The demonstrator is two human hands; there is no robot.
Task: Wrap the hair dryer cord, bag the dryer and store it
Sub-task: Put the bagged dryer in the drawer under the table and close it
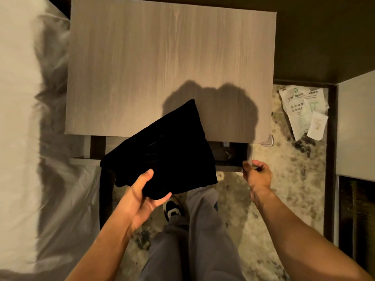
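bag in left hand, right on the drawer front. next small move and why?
Probably pull the drawer further out with the right hand. It shows only a narrow gap under the nightstand top, and the black bag in the left hand looks wider than that.

The nightstand (162, 63) filled the upper centre of the frame, its drawer (229, 166) pulled out below its lower edge, the bed (22, 118) along the left, papers (302, 110) on the floor (280, 179) at right, and the bag (168, 151) over the drawer.
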